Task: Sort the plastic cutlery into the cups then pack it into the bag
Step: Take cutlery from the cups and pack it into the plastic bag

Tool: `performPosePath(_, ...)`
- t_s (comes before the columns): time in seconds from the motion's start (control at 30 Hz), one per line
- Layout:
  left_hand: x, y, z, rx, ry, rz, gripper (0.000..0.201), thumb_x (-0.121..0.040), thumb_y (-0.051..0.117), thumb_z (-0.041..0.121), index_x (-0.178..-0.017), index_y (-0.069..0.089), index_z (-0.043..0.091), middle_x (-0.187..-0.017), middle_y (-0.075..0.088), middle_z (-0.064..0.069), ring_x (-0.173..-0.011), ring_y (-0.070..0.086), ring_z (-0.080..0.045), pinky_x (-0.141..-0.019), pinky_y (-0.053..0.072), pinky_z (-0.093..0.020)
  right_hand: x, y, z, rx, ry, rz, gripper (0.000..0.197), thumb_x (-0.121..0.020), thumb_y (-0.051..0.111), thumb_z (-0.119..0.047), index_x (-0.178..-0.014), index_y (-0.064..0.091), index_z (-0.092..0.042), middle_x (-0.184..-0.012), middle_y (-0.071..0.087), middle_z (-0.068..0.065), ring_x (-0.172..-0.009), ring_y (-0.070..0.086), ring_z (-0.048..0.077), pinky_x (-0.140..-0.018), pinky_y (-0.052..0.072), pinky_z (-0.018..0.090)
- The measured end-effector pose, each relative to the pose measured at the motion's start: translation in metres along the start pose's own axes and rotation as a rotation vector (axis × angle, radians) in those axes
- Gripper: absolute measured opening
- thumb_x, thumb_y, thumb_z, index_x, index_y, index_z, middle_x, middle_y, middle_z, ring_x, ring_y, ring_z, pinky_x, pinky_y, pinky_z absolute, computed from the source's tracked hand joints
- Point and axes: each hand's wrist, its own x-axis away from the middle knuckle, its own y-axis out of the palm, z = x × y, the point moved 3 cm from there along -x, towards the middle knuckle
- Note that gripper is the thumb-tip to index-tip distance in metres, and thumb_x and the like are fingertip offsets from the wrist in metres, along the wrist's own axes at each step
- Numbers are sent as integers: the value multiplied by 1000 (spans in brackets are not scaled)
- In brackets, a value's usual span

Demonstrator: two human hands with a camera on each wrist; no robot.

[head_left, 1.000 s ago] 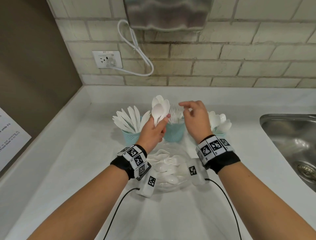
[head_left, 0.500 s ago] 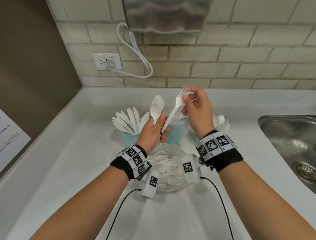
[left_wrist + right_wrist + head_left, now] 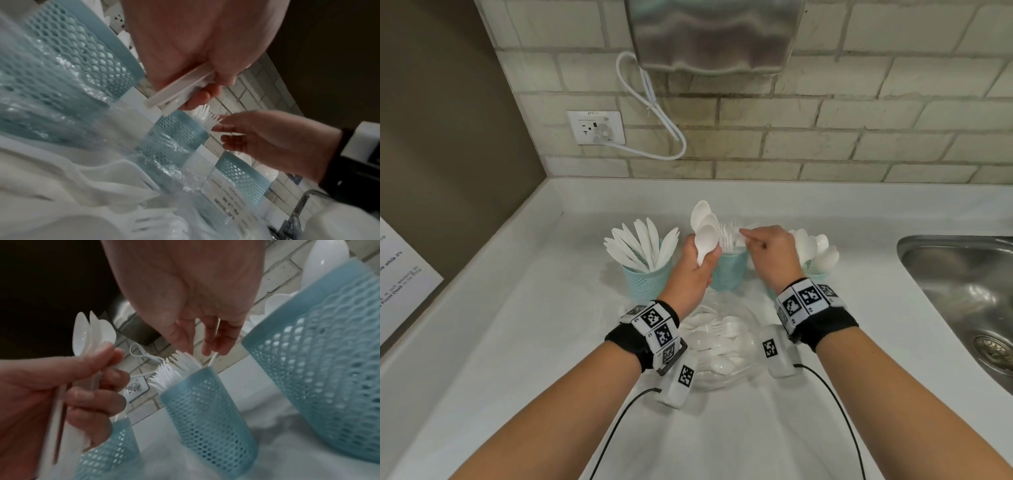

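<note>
Three teal mesh cups stand in a row at the back of the counter. The left cup (image 3: 647, 284) holds knives (image 3: 643, 243), the middle cup (image 3: 731, 274) forks (image 3: 174, 368), the right cup (image 3: 816, 275) spoons (image 3: 818, 250). My left hand (image 3: 700, 248) grips a bunch of white spoons (image 3: 703, 222) by their handles, bowls up, just left of the middle cup. Over that cup, my right hand (image 3: 744, 234) pinches a white fork (image 3: 213, 344) among the other forks. A clear plastic bag (image 3: 722, 342) with loose cutlery lies between my wrists.
A steel sink (image 3: 962, 291) is sunk into the counter at the right. The tiled back wall carries a socket (image 3: 595, 127), a white cable (image 3: 654, 113) and a metal dryer (image 3: 709, 34). A brown side wall with a paper notice (image 3: 400, 274) bounds the left.
My right hand drew a fork out of the bunch in my left hand, lifted it, then lowered it into the middle cup. The left hand stayed put with its spoons.
</note>
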Motion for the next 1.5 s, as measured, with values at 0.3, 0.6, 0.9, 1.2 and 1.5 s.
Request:
performPosePath(0.3,-7,41,5,-177,137,-109,41,-88,51,13,-128,39,12,-122,49,-13,-114,51,-21,-100,44,-36,29,-24,-36,-326,-100,-67,37,-77,72,-40,-105,59,-20,-104,48,2,-90,52,11,-75,40,9)
performPosePath(0.6,-18,101,25,-436,76,-317,29,-89,62,32,-111,51,15,-113,54,-6,-104,56,-22,-88,48,-34,10,-80,6,-153,19,136,36,-87,61,-40,-89,53,-6,-76,55,2,-64,51,12,-56,38,10)
performPosePath(0.9,-11,109,15,-865,194,-267,35,-88,60,43,-116,57,20,-119,36,-1,-119,34,-16,-90,40,-30,-6,-115,45,-227,181,432,25,-86,60,-28,-92,46,-9,-77,57,14,-59,58,33,-33,42,21)
performPosePath(1.2,-14,109,15,-813,136,-209,26,-89,57,43,-108,62,26,-124,41,3,-122,39,-13,-88,46,-33,9,-75,60,115,144,93,46,-75,72,-35,-110,57,-8,-98,62,7,-90,61,23,-74,50,33)
performPosePath(1.5,10,49,19,-763,132,-327,16,-91,55,41,-105,61,36,-105,58,17,-101,54,-6,-88,47,-31,43,-66,15,-42,-32,216,17,-85,63,-24,-100,60,-15,-102,53,0,-89,54,9,-75,37,14)
